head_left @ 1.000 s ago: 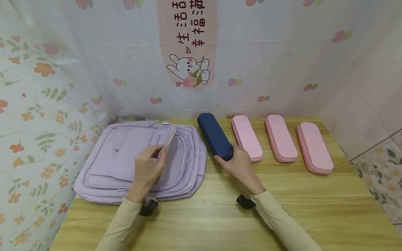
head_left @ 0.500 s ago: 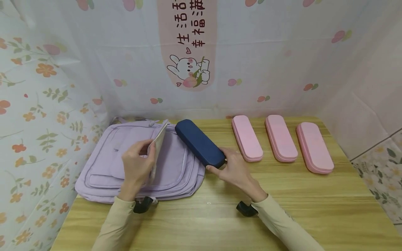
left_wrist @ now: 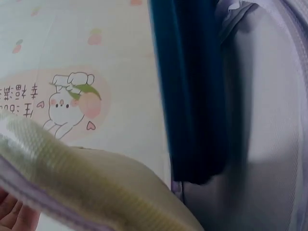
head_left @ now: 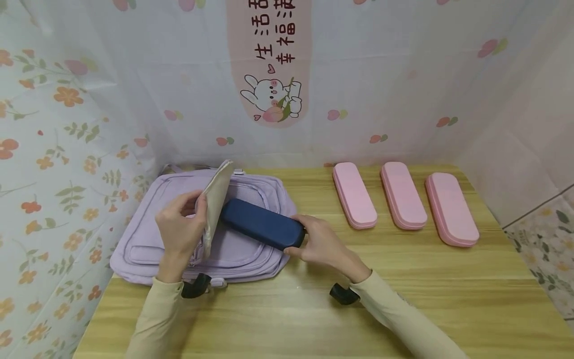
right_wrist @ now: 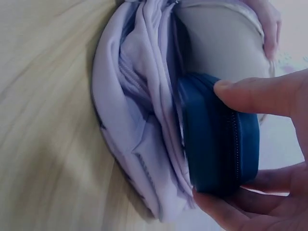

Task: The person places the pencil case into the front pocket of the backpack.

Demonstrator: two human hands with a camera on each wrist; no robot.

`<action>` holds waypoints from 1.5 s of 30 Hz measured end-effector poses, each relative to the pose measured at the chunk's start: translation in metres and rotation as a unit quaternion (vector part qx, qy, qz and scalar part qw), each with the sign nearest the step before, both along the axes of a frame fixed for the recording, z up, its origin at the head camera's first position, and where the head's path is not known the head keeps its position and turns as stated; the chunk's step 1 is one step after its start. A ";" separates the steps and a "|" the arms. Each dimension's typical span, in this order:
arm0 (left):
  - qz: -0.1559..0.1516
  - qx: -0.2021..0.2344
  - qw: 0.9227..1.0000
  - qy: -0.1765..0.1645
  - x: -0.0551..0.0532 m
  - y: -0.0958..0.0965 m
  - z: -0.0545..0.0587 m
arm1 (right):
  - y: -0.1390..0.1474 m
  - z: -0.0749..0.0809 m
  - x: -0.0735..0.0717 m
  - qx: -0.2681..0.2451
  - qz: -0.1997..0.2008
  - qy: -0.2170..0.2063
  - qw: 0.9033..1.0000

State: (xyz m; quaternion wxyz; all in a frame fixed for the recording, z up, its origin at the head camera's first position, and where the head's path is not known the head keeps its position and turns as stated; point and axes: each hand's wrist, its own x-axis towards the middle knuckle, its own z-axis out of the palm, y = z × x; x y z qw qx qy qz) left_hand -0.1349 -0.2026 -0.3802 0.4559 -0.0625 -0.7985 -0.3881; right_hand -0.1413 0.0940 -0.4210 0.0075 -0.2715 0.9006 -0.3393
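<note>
Two things at once: with the left hand (head_left: 181, 224), pinching the edge of a raised lavender fabric flap (head_left: 217, 194) with a cream lining between thumb and curled fingers; with the right hand (head_left: 323, 244), gripping the near end of a long, round-cornered, dark-blue zip case (head_left: 264, 224). In the right wrist view, pressing the thumb on one side of the case and the fingers on the opposite side, with the zip running between. Holding the case slantwise over the right part of a flat-lying lavender fabric backpack (head_left: 145, 254), pointing the far end toward the gap beneath the raised flap. Not being able to tell contact from a narrow gap between case and backpack. In the left wrist view, showing the blurred blue case beside the smooth, pale grey-lilac inside of the backpack, with the cream lining of the flap in the foreground.

Having to the right, on the pale wood-grained desk (head_left: 287, 319), a row of three long, round-cornered pink cases (head_left: 403, 197), standing apart from one another and well apart from the backpack. Wearing long beige sleeves (head_left: 403, 319), with a black device (head_left: 344, 294) near each wrist. Facing a white printed cloth (head_left: 179, 89) with fruit shapes, dark red characters and a white cartoon rabbit (head_left: 271, 94).
</note>
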 end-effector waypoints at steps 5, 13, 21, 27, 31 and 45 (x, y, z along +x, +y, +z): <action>0.001 0.020 1.000 -0.002 -0.002 -0.002 0.002 | -0.012 0.001 -0.013 0.009 0.047 -0.009 0.999; 0.003 0.042 0.999 -0.019 -0.005 -0.004 0.004 | -0.035 0.000 -0.029 0.038 0.116 0.002 0.993; -0.007 0.059 0.998 -0.023 -0.006 -0.001 0.003 | -0.058 -0.002 -0.040 0.028 0.140 -0.005 0.990; 0.005 0.059 0.998 -0.032 -0.004 -0.004 0.002 | -0.078 -0.009 -0.042 0.035 0.133 -0.002 0.990; 0.006 0.082 0.996 -0.038 -0.003 -0.007 0.002 | -0.095 -0.014 -0.040 0.028 0.123 0.012 0.992; 0.014 0.093 0.994 -0.048 0.000 -0.010 -0.003 | -0.117 -0.024 -0.035 -0.005 0.112 0.036 0.993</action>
